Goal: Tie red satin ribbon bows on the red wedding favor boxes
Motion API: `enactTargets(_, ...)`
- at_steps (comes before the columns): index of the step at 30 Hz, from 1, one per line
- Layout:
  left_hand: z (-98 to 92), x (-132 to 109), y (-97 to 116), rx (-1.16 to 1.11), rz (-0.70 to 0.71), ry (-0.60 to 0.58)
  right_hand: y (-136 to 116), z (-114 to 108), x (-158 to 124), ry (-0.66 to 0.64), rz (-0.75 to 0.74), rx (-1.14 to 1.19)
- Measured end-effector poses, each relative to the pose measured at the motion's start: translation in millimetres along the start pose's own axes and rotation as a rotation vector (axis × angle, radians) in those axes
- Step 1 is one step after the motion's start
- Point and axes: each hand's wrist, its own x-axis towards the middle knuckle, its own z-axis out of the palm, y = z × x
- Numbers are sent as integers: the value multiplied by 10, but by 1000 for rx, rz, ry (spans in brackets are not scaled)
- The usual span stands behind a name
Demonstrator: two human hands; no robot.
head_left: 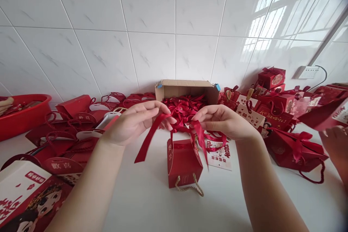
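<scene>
A small red gift box with a rope handle stands on the white table in front of me. Both hands are raised just above it, each pinching one end of a red ribbon. My left hand holds the longer end, which hangs down to the left. My right hand grips the shorter end that drops beside the box top. Between the hands the ribbon is gathered in a knot-like bunch over the box.
An open cardboard box full of red ribbons stands at the wall behind. Flat red boxes lie piled at left, beside a red basin. Finished ribboned boxes crowd the right. Another person's hand shows at the right edge.
</scene>
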Motion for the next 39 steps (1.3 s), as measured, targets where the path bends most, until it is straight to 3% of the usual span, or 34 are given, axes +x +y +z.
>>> enactTargets(3, 28, 23, -51, -28, 14, -28, 0, 53, 23, 124, -31, -21)
enactTargets(6, 81, 53, -95, 55, 30, 33, -10, 121, 62, 254, -110, -60)
enactTargets(11, 172, 98, -88, 135, 10, 275, -45, 189, 103, 401, -222, -72)
enactTargets(14, 211, 136, -10, 139, 85, 436, -67, 192, 96, 465, -259, -54)
enactTargets(17, 251, 194, 73, 152, 166, 498, -89, 208, 82, 516, -278, -64)
enactTargets(21, 301, 259, 105, 147, 193, 511, -109, 262, 78, 578, -267, -106)
enactTargets(32, 365, 183, 116, -207, 142, 303, -128, 293, 67, 652, -319, -63)
enactTargets(39, 429, 165, 168, -279, 154, 283, -150, 318, 47, 688, -372, -44)
